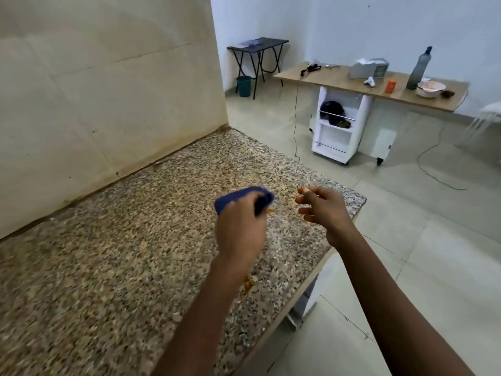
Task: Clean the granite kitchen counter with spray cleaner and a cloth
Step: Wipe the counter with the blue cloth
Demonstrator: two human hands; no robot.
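Note:
The speckled granite counter (130,240) runs from the lower left to a corner at the right, against a beige wall. My left hand (240,229) is shut on a bunched blue cloth (238,198), held over the counter near its far right end. My right hand (325,210) hovers just to the right of the cloth, fingers apart and curled, holding nothing. Orange-brown smears lie on the granite by the cloth (269,211) and beside my left forearm (248,284). No spray cleaner is in view.
The counter's right edge (311,278) drops to a tiled floor. Across the room stands a wooden-topped table (352,80) with a grey bottle (418,69), a bowl (431,88) and small items. A black folding table (257,46) and a green bin (243,86) sit at the back.

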